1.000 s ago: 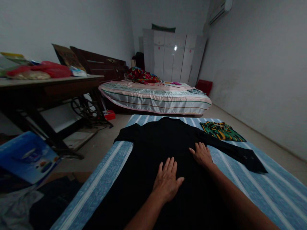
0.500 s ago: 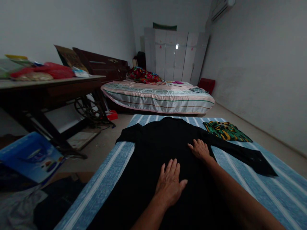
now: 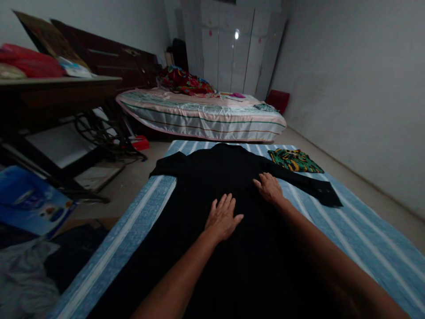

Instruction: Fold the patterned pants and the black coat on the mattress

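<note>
Head view: black garment (image 3: 215, 173) spread beneath left hand (image 3: 222, 220) and, farther up, right hand (image 3: 270, 188); both flat, unclenched.

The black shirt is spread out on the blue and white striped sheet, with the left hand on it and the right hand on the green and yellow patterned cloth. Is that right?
Not quite: the head view shows the right hand on the black shirt, not on the green and yellow patterned cloth. The rest is right.
</note>
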{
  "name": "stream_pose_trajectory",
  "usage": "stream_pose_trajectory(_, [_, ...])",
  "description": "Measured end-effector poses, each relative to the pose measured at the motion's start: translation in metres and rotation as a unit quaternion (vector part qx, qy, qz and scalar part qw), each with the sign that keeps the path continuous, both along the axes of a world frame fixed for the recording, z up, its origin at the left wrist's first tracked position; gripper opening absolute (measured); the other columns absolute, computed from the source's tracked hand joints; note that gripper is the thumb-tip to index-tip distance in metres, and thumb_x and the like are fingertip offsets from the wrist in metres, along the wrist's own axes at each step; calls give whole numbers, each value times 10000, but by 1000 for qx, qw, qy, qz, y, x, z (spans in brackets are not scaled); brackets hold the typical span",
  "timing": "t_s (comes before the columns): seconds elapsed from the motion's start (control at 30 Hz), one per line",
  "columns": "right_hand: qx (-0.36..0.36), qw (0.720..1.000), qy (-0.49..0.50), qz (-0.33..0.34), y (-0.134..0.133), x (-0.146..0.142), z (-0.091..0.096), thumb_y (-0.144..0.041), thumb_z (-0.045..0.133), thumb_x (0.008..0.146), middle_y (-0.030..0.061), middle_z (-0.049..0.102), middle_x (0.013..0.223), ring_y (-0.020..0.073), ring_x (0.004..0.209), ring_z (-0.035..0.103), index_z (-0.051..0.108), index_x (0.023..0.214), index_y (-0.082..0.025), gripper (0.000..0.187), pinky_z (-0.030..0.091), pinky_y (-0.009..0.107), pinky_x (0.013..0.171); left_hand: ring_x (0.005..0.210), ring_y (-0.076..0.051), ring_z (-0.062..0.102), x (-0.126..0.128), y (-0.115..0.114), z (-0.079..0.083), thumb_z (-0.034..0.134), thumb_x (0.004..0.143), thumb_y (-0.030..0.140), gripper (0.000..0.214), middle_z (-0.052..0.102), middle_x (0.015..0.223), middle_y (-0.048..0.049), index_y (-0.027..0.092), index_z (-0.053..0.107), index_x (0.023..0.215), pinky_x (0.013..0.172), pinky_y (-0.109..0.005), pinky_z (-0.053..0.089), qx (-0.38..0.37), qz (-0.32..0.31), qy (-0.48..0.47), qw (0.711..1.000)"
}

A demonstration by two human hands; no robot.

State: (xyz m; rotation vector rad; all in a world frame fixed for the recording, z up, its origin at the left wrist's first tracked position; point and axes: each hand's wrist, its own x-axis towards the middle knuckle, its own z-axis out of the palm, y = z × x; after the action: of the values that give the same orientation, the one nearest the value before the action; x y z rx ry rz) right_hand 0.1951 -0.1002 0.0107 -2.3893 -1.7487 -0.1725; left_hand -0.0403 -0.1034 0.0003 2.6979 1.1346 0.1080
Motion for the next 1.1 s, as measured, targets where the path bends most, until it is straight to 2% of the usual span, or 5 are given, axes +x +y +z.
stream_pose_trajectory(0.17, [-6, 1000, -2, 2, -62, -7, -1, -465, 346, 935, 148, 460, 1364, 267, 1291, 367, 481, 1281, -128, 501, 279, 384, 1035, 1412, -235, 131, 0, -8, 25, 293, 926, 490, 603, 203, 1526, -101, 136, 330, 1412, 1132, -476, 148, -25, 18, 8, 999])
stream_pose_trajectory(0.33, [-20, 1000, 9, 21, -119, -22, -11, -476, 342, 921, 148, 428, 1403, 277, 1319, 339, 447, 1335, -118, 557, 265, 398, 1057, 1414, -240, 116, -9, -52, 49, 293, 919, 511, 630, 184, 1527, -117, 124, 326, 1415, 1132, -473, 141, -61, -24, 10, 998])
stream_pose_trajectory(0.57, [-56, 998, 26, 21, -166, -36, -29, -513, 349, 909, 155, 359, 1452, 277, 1355, 285, 422, 1366, -100, 620, 217, 425, 1088, 1421, -233, 59, -27, -101, 18, 310, 900, 571, 695, 145, 1535, -112, 127, 290, 1434, 1143, -461, 103, -61, -65, 20, 996])
stream_pose_trajectory(0.8, [-50, 999, 11, -9, -180, -37, -26, -484, 356, 918, 173, 354, 1452, 292, 1353, 291, 419, 1368, -76, 611, 222, 428, 1089, 1422, -221, 48, -29, -99, 9, 266, 907, 586, 703, 132, 1540, -100, 130, 268, 1442, 1146, -450, 92, -44, -76, 8, 996])
stream_pose_trajectory(1.1, [-38, 997, 39, 57, -216, -81, -26, -506, 331, 917, 133, 359, 1456, 250, 1368, 271, 446, 1360, -126, 594, 214, 423, 1101, 1421, -221, 57, -27, -99, 8, 275, 909, 578, 690, 152, 1538, -100, 135, 282, 1438, 1145, -446, 91, -29, -73, 15, 997])
